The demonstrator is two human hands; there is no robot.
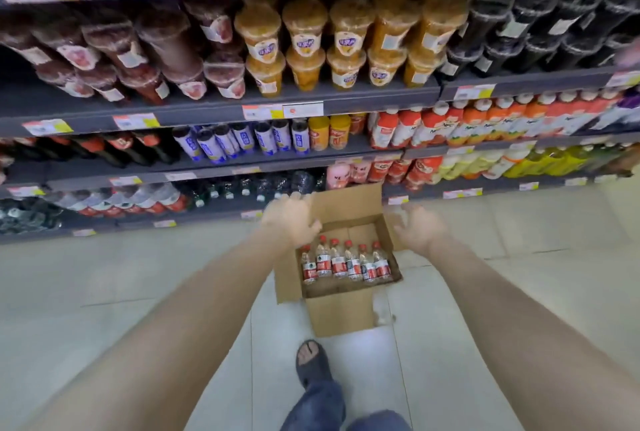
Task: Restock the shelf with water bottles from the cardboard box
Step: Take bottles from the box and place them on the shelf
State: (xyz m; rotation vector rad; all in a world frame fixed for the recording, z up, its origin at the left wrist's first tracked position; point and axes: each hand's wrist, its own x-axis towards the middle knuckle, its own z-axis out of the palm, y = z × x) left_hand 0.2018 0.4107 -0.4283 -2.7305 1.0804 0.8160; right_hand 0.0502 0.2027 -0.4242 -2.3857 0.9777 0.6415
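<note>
Pale floor tiles run in front of a long drinks shelf, and the cardboard box sits open on the tiles just before the shelf's bottom tiers. I read this as the reach-in step: both arms stretch toward the box, nothing picked yet. Water bottles, red caps, stand in one row against the box's near wall; the far half of the box is bare cardboard. Left hand hovers over the box's far-left flap, fingers loosely curled and apart, holding nothing. Right hand hangs beside the box's right flap, fingers spread, empty too; blurred. Next move, my guess: drop both hands into the box, close on bottle necks, lift, carry to the matching red-label bottles on the low tier left of the box. A sandalled foot stands just behind the box.
</note>
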